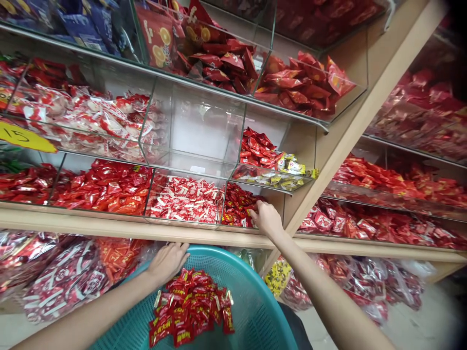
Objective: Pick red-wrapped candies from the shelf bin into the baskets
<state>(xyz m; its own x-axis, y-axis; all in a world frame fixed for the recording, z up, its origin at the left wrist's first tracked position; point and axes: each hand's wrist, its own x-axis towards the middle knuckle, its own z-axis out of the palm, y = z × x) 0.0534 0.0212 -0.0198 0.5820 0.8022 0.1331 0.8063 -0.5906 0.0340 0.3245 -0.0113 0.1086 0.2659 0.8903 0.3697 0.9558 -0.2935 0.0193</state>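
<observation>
A teal plastic basket (251, 277) with perforated sides holds a heap of red-wrapped candies (193, 306) with yellow lettering. My left hand (168, 262) lies at the basket's far left rim, its fingers bent over the edge beside the wooden shelf front. My right hand (266, 218) reaches into the right end of the lower bin row, at a clear bin of dark red wrapped candies (237, 204). Its fingers are curled among or against these candies. Whatever they hold is hidden behind the hand.
Next to that bin are red-and-white candies (186, 199). Above stand a clear bin with a low pile of red packets (257, 146) and yellow ones. A slanting wooden upright (328, 165) is right of my hand. Bagged candies (69, 277) lie under the shelf edge (109, 226).
</observation>
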